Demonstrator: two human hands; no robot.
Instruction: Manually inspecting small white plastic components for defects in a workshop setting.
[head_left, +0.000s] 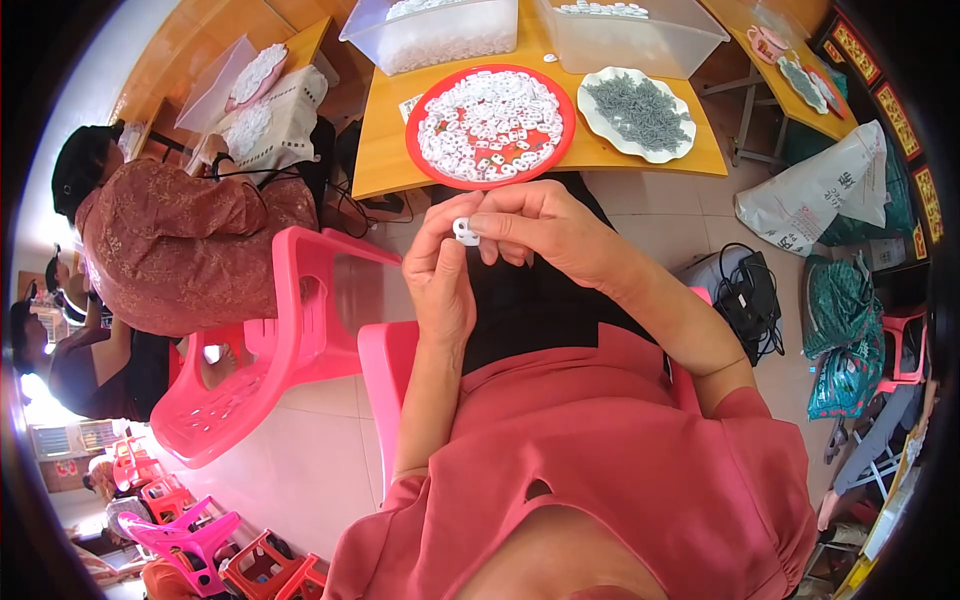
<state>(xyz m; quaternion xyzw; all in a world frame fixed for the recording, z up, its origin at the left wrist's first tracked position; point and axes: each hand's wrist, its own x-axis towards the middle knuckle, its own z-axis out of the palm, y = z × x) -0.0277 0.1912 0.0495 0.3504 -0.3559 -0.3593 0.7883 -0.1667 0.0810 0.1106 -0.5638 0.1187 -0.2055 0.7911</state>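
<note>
Above my lap, just off the table's near edge, my two hands meet around a small white plastic piece (465, 231) with dark holes in it. My left hand (440, 245) pinches it between thumb and fingers. From the other side, the thumb of my right hand (540, 222) presses on the piece, its fingers curled behind. Beyond my hands stands a round red tray (412, 128) spread with many similar white pieces (490, 110). To its right, a white scalloped plate (655, 152) carries a heap of small grey pieces (640, 112).
Two clear plastic bins (625, 45) holding white pieces stand at the back of the yellow table (385, 170). A pink chair (285, 330) is at my left, beside a seated co-worker (180, 240). White sack (815, 190), green bags (840, 320) and black cables (752, 290) lie at the right.
</note>
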